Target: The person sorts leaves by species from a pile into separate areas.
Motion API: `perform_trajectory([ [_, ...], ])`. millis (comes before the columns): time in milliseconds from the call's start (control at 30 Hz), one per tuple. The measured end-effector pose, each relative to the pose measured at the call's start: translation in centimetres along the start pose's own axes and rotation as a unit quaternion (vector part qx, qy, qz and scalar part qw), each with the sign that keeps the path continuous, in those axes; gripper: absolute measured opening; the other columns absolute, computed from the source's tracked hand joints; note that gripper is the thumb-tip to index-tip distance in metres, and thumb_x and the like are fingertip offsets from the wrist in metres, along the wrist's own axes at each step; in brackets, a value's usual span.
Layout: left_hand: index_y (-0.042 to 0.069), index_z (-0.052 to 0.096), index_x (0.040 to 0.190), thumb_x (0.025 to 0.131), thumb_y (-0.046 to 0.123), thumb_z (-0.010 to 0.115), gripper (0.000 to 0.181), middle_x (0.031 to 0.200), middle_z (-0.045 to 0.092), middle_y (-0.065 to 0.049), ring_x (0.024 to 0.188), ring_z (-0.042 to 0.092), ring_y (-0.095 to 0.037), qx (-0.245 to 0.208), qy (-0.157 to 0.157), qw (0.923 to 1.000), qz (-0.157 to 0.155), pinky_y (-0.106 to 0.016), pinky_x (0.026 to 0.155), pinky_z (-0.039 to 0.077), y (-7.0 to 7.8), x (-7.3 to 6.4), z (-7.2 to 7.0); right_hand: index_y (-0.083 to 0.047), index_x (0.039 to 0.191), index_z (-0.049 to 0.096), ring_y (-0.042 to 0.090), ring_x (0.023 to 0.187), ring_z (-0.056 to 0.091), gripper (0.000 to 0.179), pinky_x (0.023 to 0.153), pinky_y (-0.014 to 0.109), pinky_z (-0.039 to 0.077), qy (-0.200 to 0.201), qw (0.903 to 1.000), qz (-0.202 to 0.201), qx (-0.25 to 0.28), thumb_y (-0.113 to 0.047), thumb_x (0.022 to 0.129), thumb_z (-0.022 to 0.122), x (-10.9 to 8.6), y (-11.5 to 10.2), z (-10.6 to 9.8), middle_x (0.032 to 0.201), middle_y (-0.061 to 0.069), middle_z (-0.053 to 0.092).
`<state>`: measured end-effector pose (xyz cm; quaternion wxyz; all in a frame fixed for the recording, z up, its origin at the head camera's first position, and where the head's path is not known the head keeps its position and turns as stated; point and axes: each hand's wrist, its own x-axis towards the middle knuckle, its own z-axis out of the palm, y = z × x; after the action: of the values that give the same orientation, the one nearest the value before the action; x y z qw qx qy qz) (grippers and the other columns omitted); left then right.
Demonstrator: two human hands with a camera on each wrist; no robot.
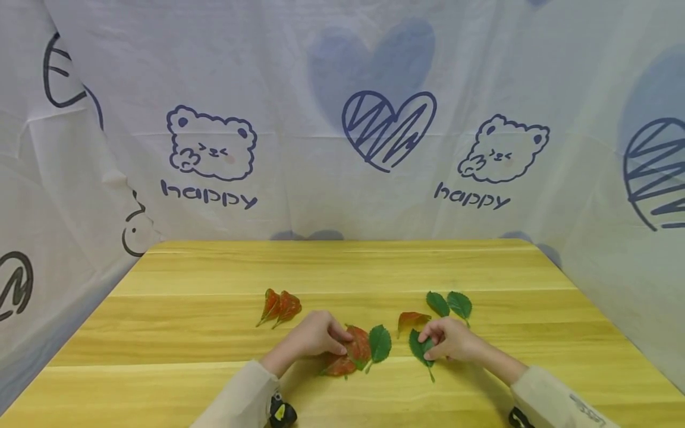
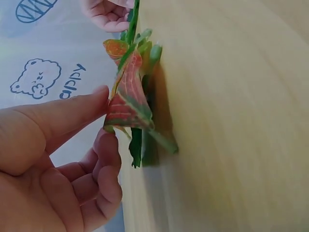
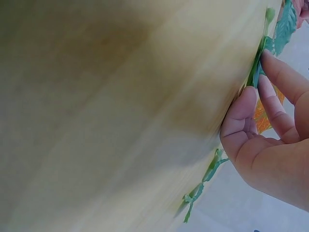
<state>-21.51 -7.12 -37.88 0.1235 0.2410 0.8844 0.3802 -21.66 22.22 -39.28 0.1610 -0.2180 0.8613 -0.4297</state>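
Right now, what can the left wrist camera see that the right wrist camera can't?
Only the left wrist view shows the bear drawing and the striped heart. Only the right wrist view shows the pair of green leaves, pictured below the right hand. Both show that hand, the wooden table and an orange-red leaf.

The head view faces forward and down above the table (image 1: 342, 267). Close over it, tipped wrist views share leaves (image 1: 380, 343).

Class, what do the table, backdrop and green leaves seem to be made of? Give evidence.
Table: wood or wood-look laminate, smooth; streaked grain. Backdrop: probably thin matte fabric; soft creases. Green leaves: plant tissue or good imitations, fairly matte; toothed edges, stalks.
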Motion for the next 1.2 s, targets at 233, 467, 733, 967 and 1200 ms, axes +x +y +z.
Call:
perform_trajectory([
  [233, 0.004, 0.072, 0.088, 0.078, 0.007, 0.068, 0.011, 0.079, 0.066, -0.004, 0.065, 0.057, -0.014, -0.037, 0.019, 0.9991, -0.012, -0.026, 0.055, 0.046, -0.15, -0.01, -0.26, 0.003, 0.088, 0.06, 0.005, 0.046, 0.036, 0.018, 0.04, 0.016, 0.032, 0.002, 1.0, 0.0, -0.005, 0.002, 0.073, 0.069, -0.02, 0.13, -0.03, 0.065, 0.0, 0.045],
  [467, 0.003, 0.069, 0.098, 0.086, 0.012, 0.06, 0.018, 0.075, 0.062, -0.005, 0.059, 0.051, -0.015, -0.099, 0.031, 0.9938, -0.039, -0.025, 0.048, 0.036, -0.2, 0.22, -0.17, 0.003, 0.088, 0.06, 0.006, 0.047, 0.037, 0.018, 0.04, 0.016, 0.032, 0.0, 1.0, -0.002, -0.008, 0.002, 0.073, 0.07, 0.01, 0.07, 0.0, 0.065, 0.001, 0.045],
  [733, 0.002, 0.067, 0.102, 0.089, 0.017, 0.056, 0.023, 0.095, 0.064, -0.006, 0.081, 0.057, -0.019, -0.12, 0.018, 0.9918, -0.039, -0.032, 0.067, 0.047, -0.01, 0.56, 0.07, 0.003, 0.087, 0.06, 0.006, 0.046, 0.036, 0.018, 0.039, 0.017, 0.031, 0.007, 0.9999, -0.006, -0.008, 0.001, 0.072, 0.07, -0.04, 0.17, 0.02, 0.066, 0.001, 0.045],
  [967, 0.001, 0.068, 0.097, 0.088, 0.019, 0.058, 0.023, 0.094, 0.065, -0.007, 0.089, 0.058, -0.022, -0.11, 0.01, 0.9935, -0.026, -0.038, 0.077, 0.047, 0.41, 0.54, 0.18, 0.002, 0.087, 0.06, 0.006, 0.046, 0.035, 0.018, 0.039, 0.017, 0.03, 0.01, 0.9999, -0.003, -0.005, 0.001, 0.072, 0.07, 0.02, 0.37, 0.03, 0.066, 0.001, 0.045],
  [1200, -0.001, 0.066, 0.097, 0.081, 0.013, 0.067, 0.021, 0.087, 0.063, -0.005, 0.077, 0.058, -0.016, -0.171, 0.076, 0.9823, -0.006, -0.032, 0.068, 0.049, 0.62, 0.85, 0.24, 0.002, 0.087, 0.06, 0.006, 0.046, 0.033, 0.019, 0.039, 0.017, 0.029, 0.01, 0.9999, 0.008, 0.004, 0.001, 0.072, 0.071, 0.09, 0.38, 0.04, 0.067, 0.001, 0.045],
])
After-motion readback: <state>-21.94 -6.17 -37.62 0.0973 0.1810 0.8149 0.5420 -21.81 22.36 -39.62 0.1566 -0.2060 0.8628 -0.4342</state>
